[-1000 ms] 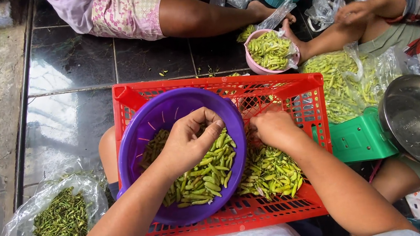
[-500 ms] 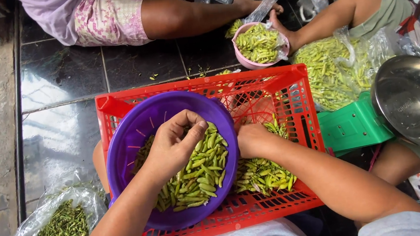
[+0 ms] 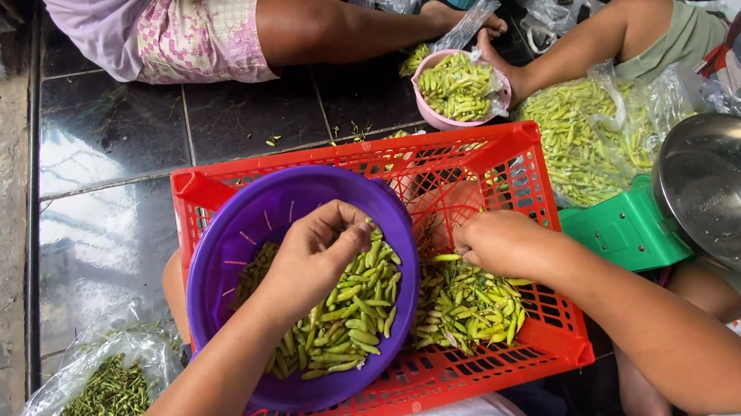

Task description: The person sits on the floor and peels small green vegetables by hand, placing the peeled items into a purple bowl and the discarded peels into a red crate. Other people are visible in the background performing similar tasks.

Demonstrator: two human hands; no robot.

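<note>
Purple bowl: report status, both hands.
Left hand over purple bowl, pinching green pods. Right hand on the pod pile in red crate. Nothing blocking.

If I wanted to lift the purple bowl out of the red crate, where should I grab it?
Probably the purple bowl's bare far-left rim, reaching in from the left side. That edge sits up above the red crate and nothing covers it. The left hand hangs over the green pods in the middle, and the right hand works just beside the bowl's right edge, so those sides are crowded.

A clear plastic bag point(image 3: 97, 396) of green stems lies lower left; another clear bag point(image 3: 595, 127) of pods upper right.
</note>
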